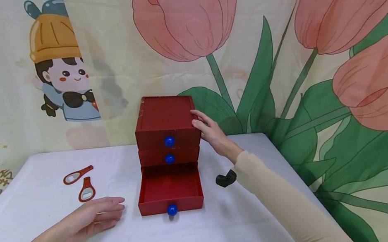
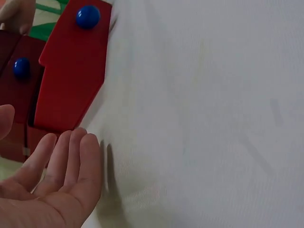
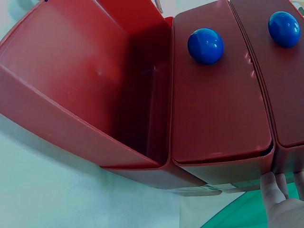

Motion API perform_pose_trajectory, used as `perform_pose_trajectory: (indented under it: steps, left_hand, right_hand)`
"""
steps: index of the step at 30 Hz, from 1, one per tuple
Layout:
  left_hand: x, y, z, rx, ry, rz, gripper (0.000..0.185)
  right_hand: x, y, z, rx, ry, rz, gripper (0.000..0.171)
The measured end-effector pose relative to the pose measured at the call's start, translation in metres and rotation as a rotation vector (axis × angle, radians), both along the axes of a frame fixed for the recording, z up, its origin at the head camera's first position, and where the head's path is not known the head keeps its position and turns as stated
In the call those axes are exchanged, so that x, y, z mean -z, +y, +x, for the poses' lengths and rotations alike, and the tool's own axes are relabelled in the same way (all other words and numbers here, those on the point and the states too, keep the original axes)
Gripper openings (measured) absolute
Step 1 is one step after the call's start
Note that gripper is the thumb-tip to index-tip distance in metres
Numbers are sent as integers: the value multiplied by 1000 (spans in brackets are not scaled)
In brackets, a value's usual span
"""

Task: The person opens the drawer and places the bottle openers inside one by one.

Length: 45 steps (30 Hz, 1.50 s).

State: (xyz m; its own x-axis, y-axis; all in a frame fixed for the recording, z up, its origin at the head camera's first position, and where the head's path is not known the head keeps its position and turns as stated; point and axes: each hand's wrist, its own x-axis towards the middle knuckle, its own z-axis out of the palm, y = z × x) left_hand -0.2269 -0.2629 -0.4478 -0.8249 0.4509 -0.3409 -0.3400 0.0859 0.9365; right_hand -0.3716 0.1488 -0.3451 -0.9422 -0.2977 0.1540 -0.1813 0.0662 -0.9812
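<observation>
A dark red box of stacked drawers (image 1: 164, 115) stands on the table, each drawer with a blue round knob. Its bottom drawer (image 1: 169, 187) is pulled out, and the right wrist view shows a bare interior. The two upper drawers (image 3: 218, 104) are closed. My right hand (image 1: 214, 132) touches the upper right side of the box, fingers extended along it. Left of the open drawer, my left hand (image 1: 90, 220) hovers with loosely straight fingers and holds nothing. In the left wrist view, its fingers appear near the pulled-out drawer (image 2: 71, 76).
Two red-handled bottle openers (image 1: 86, 190) lie on the table beyond my left hand. White cloth covers the table (image 1: 240, 231). Behind the box hangs a backdrop (image 1: 115, 45) printed with tulips and a cartoon figure.
</observation>
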Motion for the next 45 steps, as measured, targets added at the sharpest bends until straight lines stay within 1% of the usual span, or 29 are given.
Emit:
perform_pose_trajectory:
  steps: [7, 10, 14, 17, 19, 25, 28, 31, 34, 35, 39, 41, 45]
  left_hand:
    - [-2, -28, -12, -72, 174, -180, 68]
    - [-1, -41, -19, -110, 222, -256, 72]
    - [3, -57, -26, -157, 298, -327, 74]
    - [6, -67, -28, -190, 371, -375, 72]
    - [8, -74, -29, -204, 412, -427, 72]
    - [14, -90, -35, -216, 524, -611, 72]
    - [17, -95, -39, -226, 548, -677, 73]
    - [19, -100, -42, -237, 512, -728, 78]
    - [21, -102, -44, -236, 479, -759, 85]
    - [22, -103, -45, -235, 478, -778, 88]
    - [26, -101, -51, -222, 527, -860, 95]
    - [26, -98, -54, -222, 563, -903, 94]
    - [26, -92, -57, -224, 615, -949, 92]
  right_hand:
    - [2, -1, 0, -12, -7, -4, 53]
    - [3, -1, 0, -14, 0, -6, 53]
    - [3, 0, 0, -10, 4, -9, 53]
    - [4, 0, 0, -12, 5, -11, 52]
    - [4, 1, 1, -14, 7, -9, 52]
    - [4, 1, 1, -10, 5, -12, 53]
    - [4, 0, 1, -4, -3, -17, 53]
    - [4, 0, 2, -4, -5, -16, 54]
    - [4, -1, 2, -9, 0, -17, 54]
    - [4, -1, 3, -10, 3, -15, 53]
    - [4, -1, 3, -10, 11, -13, 53]
    - [3, -1, 2, -10, 12, -13, 53]
    - [1, 1, 2, -23, 26, 5, 54]
